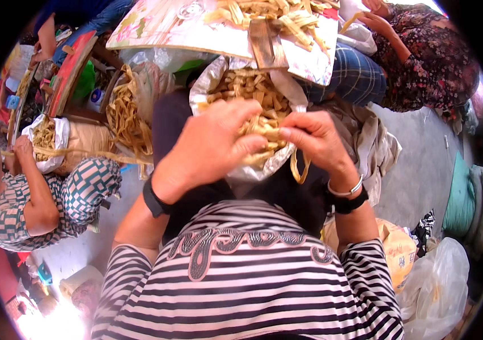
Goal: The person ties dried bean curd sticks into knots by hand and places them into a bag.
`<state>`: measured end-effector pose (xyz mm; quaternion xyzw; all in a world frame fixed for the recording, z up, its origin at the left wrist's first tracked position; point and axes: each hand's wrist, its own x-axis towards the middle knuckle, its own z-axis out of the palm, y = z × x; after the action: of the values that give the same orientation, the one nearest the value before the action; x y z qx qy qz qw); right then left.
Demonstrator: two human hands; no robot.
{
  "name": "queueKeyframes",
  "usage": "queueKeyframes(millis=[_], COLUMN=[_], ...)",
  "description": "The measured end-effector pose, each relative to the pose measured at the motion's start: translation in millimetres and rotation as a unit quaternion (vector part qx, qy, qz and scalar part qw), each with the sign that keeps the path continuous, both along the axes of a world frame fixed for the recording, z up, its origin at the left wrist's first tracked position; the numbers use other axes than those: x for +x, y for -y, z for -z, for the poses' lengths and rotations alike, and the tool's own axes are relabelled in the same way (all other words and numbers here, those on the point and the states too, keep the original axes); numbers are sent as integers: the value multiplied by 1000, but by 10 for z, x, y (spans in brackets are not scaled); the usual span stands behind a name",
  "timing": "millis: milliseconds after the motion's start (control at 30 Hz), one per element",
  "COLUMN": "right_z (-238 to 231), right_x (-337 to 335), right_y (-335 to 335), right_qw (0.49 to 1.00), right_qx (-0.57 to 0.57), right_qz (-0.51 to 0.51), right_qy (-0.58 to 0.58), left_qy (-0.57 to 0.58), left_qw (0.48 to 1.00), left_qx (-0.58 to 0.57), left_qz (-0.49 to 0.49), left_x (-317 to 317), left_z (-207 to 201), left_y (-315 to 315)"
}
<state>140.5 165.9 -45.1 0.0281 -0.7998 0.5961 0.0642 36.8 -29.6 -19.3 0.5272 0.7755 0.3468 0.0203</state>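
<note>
Both my hands are over a white sack (200, 85) full of short, knotted-looking yellow-tan pieces (253, 85) between my knees. My right hand (318, 139) pinches a pliable yellow-tan strip (300, 171) between thumb and fingers, and a loop of it hangs below the fingertips. My left hand (216, 136) curls its thumb and fingers around the strip's other part, just left of the right fingertips. Its exact grip is hard to see against the pieces behind.
Ahead stands a floral-topped table (168, 28) with a strip pile (287, 17) and a wooden block (268, 44). At left, long strips (130, 113) hang beside a person in a checked cap (91, 190). Another person (428, 56) works at right. Plastic bags (437, 289) lie lower right.
</note>
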Motion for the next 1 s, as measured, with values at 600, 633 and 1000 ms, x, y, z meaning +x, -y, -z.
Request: queueKeyframes(millis=[600, 633, 1000], right_z=[107, 182, -8], right_x=[-1221, -1282, -880], right_y=[-664, -681, -385], right_qw=[915, 908, 979], right_qx=[253, 265, -29], right_qz=[246, 258, 194], right_qy=[-196, -198, 62], left_qy=[59, 60, 59], left_qw=[993, 993, 991], left_qx=[-27, -35, 26], left_qz=[-97, -100, -117], left_x=[-1263, -1316, -528], left_z=[268, 324, 249], left_y=[-995, -1030, -567])
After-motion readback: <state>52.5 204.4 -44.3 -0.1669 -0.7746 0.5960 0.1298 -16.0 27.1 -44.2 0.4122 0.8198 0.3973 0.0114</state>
